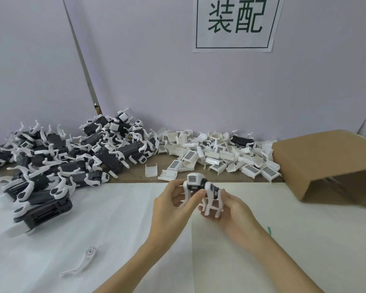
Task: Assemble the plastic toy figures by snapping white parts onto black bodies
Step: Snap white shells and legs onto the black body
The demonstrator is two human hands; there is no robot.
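White plastic legs and a black body make up the toy figure (201, 191) held above the table (114, 229) between both hands. The left hand (173, 199) has its fingers (195, 196) curled around the front legs, thumb and fingertips pinching just under the boxy white head. The right hand (230, 208) cups the rear of the figure from below and behind, its fingers bent around the hind legs, which touch the palm. The figure stands roughly upright, head turned toward the camera.

Near and to the left of the left hand, on the white sheet covering the table, lies a single loose white leg part (80, 263). Farther left of the fingers sprawls a large heap of black-and-white figures (61, 161), tangled together. Beyond the fingers, toward the wall, lies a heap of white shell parts (216, 157), several showing grey grid patterns. To the right of the right hand, a cardboard box (325, 161) lies tipped on its side, open end toward the table. High on the wall behind hangs a paper sign (236, 22) with two dark green characters.
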